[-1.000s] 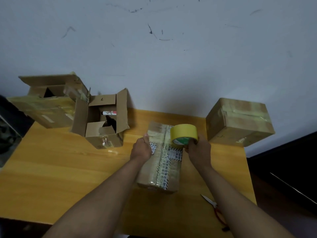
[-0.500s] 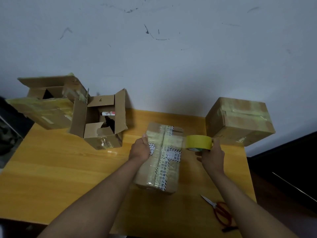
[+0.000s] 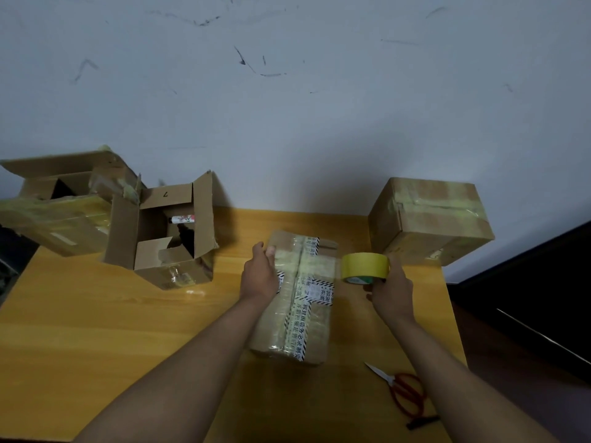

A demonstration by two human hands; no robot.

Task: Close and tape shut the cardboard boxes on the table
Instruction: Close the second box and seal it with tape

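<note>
Middle of the wooden table: closed cardboard box, pressed along its left edge by the left hand, fingers on top. Yellow tape roll gripped by the right hand just right of that box; any drawn strip too faint to confirm. Open box contents mostly shadowed. Far-left box cut off by frame. Red scissors near edge.

red-handled scissors on wooden table, scuffed white wall behind
</note>
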